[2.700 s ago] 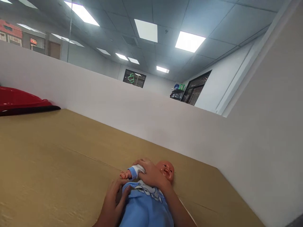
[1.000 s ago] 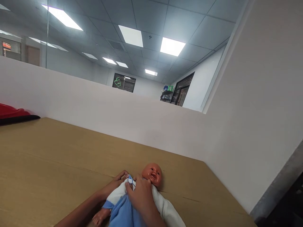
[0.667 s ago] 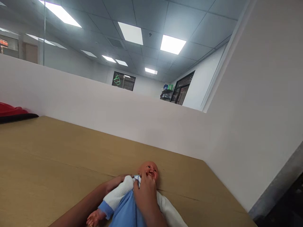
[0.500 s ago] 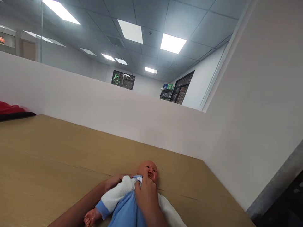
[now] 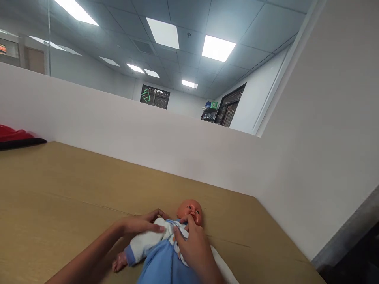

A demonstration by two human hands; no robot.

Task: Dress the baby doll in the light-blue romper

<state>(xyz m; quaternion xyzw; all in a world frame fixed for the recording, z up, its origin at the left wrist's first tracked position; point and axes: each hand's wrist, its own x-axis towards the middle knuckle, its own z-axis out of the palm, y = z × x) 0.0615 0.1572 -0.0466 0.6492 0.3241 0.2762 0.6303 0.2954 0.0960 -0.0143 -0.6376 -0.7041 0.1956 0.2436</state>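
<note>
Two bare hands work on a small plastic baby doll in a blue-and-white garment (image 5: 166,252), which lies face up on the tan wooden counter (image 5: 59,189), near the bottom edge and right of centre. The left hand (image 5: 142,224) rests on the doll's white sleeve, fingers pressed together and extended. The right hand (image 5: 194,248) lies on the chest, fingers apparently pinching the garment's collar below the chin. A red and black object (image 5: 14,138) sits far left, against the white partition wall (image 5: 133,134).
</note>
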